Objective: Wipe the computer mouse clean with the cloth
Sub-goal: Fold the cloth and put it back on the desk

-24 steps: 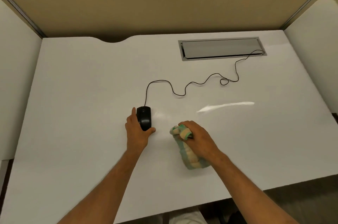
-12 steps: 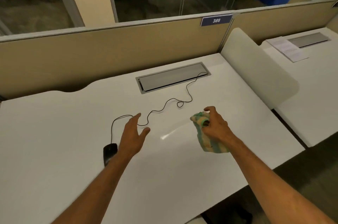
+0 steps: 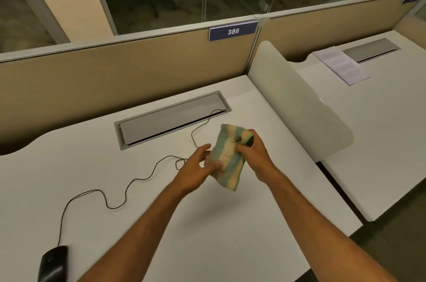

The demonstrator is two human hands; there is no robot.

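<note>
Striped cloth [image 3: 227, 157] in both hands' grip, right hand [image 3: 254, 154], left hand [image 3: 198, 170], one black mouse [image 3: 53, 263] apart.

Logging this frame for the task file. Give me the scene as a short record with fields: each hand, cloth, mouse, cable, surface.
left hand: fingers on the cloth's left edge, grip not fully closed
right hand: grip closed on the cloth's upper right part
cloth: striped green and yellow, held up off the desk between both hands
mouse: black, on the desk at the near left, untouched
cable: runs in loops from the mouse to the cable tray
desk: white, number plate 386 on the partition
</note>
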